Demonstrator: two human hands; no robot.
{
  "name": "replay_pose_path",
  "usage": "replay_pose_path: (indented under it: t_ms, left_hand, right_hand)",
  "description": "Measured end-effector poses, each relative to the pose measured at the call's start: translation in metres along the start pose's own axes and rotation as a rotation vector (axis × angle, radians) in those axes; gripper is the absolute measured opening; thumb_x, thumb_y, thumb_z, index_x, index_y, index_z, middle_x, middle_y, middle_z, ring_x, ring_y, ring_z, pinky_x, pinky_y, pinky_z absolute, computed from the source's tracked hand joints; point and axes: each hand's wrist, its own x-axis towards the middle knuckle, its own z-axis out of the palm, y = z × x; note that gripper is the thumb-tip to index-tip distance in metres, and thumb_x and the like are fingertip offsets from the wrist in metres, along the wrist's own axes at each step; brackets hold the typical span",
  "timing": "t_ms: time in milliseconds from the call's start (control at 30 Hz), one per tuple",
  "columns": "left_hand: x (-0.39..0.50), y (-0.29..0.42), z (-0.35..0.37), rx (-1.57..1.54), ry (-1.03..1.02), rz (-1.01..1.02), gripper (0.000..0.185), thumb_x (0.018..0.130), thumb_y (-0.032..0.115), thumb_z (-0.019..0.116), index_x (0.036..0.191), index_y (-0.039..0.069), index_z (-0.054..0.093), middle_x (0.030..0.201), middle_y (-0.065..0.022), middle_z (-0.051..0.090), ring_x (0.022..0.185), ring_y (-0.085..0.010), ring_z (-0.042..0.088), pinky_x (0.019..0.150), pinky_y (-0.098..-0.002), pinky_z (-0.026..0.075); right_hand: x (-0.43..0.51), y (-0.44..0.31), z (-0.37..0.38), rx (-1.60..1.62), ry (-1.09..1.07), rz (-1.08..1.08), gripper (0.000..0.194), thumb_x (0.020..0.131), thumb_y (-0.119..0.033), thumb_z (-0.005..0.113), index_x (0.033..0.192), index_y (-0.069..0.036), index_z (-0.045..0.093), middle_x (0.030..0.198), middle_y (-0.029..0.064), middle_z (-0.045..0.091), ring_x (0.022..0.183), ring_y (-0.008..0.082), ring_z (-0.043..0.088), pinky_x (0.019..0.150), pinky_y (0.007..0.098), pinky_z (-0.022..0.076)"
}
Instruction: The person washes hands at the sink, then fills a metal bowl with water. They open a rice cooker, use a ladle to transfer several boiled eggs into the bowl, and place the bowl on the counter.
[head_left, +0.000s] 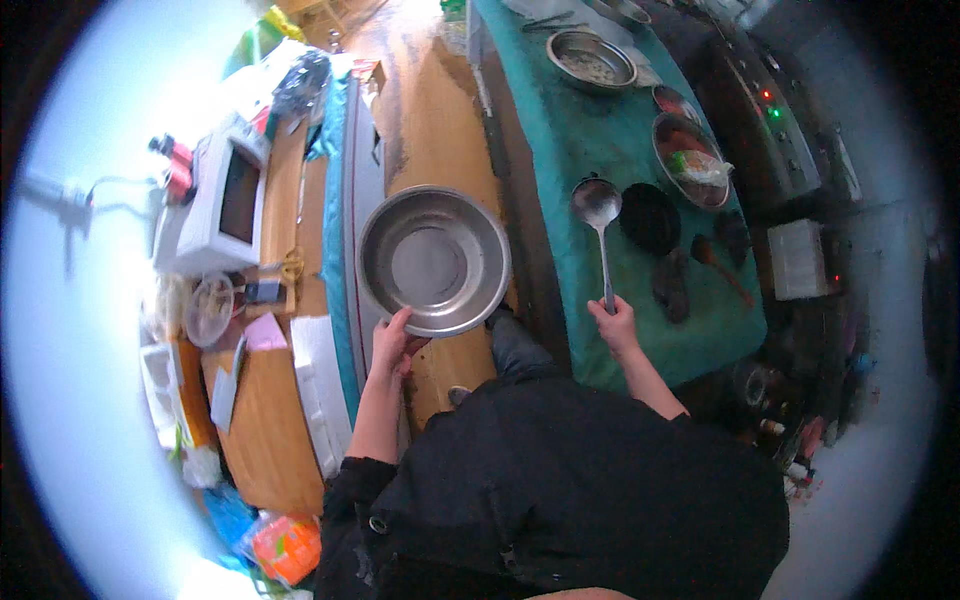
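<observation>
In the head view my left hand (394, 343) grips the near rim of a round stainless steel basin (429, 264), held above the wooden floor. Nothing is seen inside the basin. My right hand (616, 324) holds a metal ladle (598, 204) by its handle, with the bowl end pointing away from me over the green-covered table (555, 300). Just right of the ladle's bowl lies a dark round pan or dish (651, 219). A dark long object (670, 286), too dim to name, and a brown wooden spoon (720, 268) lie nearer to me on the cloth.
Farther along the green table stand a metal bowl with pale contents (592, 64) and an oval dish holding a plastic packet (697, 166). On the left are a wooden cutting board (262, 420), a white microwave-like appliance (225, 202) and a clear plastic container (210, 309).
</observation>
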Motion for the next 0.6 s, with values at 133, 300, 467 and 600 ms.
replay_pose_path:
  t_ms: [133,300,467,600]
  left_hand:
    - [0.078,0.052,0.107,0.119,-0.143,-0.014,0.047,0.088,0.028,0.067,0.118,-0.004,0.049,0.111,-0.0162,0.060,0.089,-0.0266,0.067,0.070,-0.0374,0.060]
    - [0.176,0.102,0.256,0.391,-0.247,-0.051,0.039,0.089,0.031,0.066,0.110,0.000,0.055,0.099,-0.0117,0.063,0.084,-0.0212,0.066,0.066,-0.0344,0.059]
    - [0.266,0.117,0.383,0.518,-0.389,-0.144,0.037,0.088,0.033,0.067,0.105,0.001,0.059,0.094,-0.0103,0.064,0.074,-0.0192,0.065,0.061,-0.0331,0.058]
    - [0.323,0.107,0.462,0.577,-0.481,-0.201,0.044,0.089,0.036,0.067,0.109,-0.002,0.058,0.099,-0.0117,0.065,0.071,-0.0215,0.066,0.061,-0.0325,0.058]
  right_hand:
    - [0.068,-0.006,-0.004,0.074,0.163,-0.005,0.023,0.085,-0.017,0.073,0.077,-0.013,0.051,0.063,-0.0069,0.046,0.050,0.0030,0.040,0.044,0.0211,0.0294]
    - [0.159,-0.029,-0.015,0.138,0.247,0.048,0.022,0.083,-0.018,0.075,0.077,-0.009,0.056,0.067,-0.0072,0.047,0.060,0.0038,0.041,0.054,0.0224,0.0341]
    - [0.219,-0.065,-0.033,0.023,0.317,-0.012,0.025,0.084,-0.020,0.074,0.075,-0.007,0.055,0.066,-0.0066,0.047,0.060,0.0042,0.041,0.054,0.0230,0.0346]
    - [0.237,-0.092,-0.039,0.029,0.294,0.051,0.026,0.085,-0.022,0.072,0.074,-0.006,0.055,0.065,-0.0067,0.045,0.061,0.0049,0.040,0.055,0.0237,0.0343]
